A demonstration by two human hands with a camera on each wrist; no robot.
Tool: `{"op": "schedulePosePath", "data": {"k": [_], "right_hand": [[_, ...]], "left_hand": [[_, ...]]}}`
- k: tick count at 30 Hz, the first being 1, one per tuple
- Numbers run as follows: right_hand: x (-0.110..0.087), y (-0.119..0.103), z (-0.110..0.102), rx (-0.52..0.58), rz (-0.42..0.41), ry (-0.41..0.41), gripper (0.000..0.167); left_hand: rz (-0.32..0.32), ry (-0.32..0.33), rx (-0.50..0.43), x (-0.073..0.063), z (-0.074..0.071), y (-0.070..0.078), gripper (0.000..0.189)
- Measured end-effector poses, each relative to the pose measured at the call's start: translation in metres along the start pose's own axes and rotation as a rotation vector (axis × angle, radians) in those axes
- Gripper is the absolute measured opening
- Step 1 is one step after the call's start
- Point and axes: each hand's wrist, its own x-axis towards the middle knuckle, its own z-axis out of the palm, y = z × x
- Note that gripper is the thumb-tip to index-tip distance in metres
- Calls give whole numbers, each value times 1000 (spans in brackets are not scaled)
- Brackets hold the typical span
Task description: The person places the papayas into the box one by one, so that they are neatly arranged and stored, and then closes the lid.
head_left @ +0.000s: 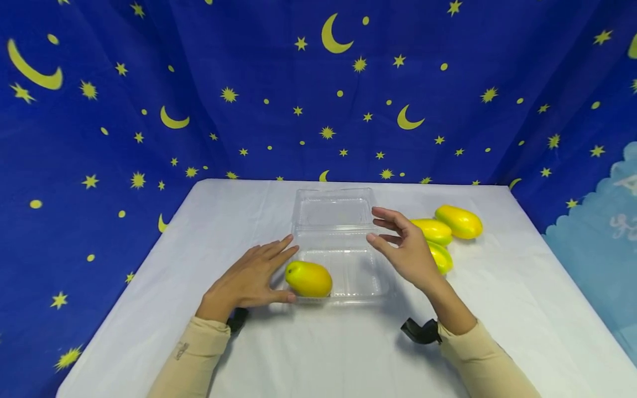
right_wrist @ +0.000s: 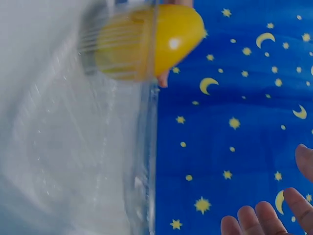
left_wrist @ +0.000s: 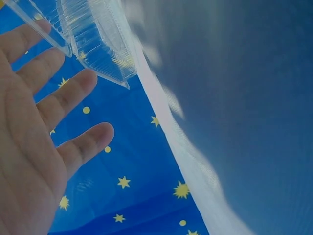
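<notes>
A clear plastic clamshell box (head_left: pixel 355 273) lies opened out on the table, its lid (head_left: pixel 333 211) folded back to the far side. One yellow-green mango (head_left: pixel 308 279) sits in the left part of its base; the right wrist view shows this mango (right_wrist: pixel 178 39) partly through the clear wall. My left hand (head_left: pixel 254 273) is at the box's left side, fingers spread and thumb by the near left corner; whether it touches the rim I cannot tell. Above the box's right side hovers my right hand (head_left: pixel 405 249), fingers loosely bent and holding nothing.
To the right of the box, partly behind my right hand, lie more mangoes: one at the back (head_left: pixel 459 222), a middle one (head_left: pixel 432 231) and a nearer one (head_left: pixel 440 257). A white cloth (head_left: pixel 338 354) covers the table. Blue star-and-moon fabric (head_left: pixel 278 66) hangs behind it.
</notes>
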Motion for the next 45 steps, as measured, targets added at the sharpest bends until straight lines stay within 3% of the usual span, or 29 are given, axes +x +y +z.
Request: {"op": "schedulePosePath", "data": {"k": [4, 10, 21, 36, 45], "right_hand": [[-1, 1, -13, 21, 6, 55, 51], [-4, 4, -30, -39, 1, 174, 50], [-11, 12, -57, -81, 26, 299, 51], [-39, 39, -69, -271, 131, 364, 50], [-47, 49, -76, -359, 153, 377, 54]], "left_hand": [[9, 4, 6, 0, 0, -2, 105], [12, 12, 6, 1, -1, -1, 105], [2, 12, 2, 2, -1, -1, 105], [-35, -5, -22, -3, 2, 2, 105], [-30, -4, -21, -1, 0, 5, 105]]}}
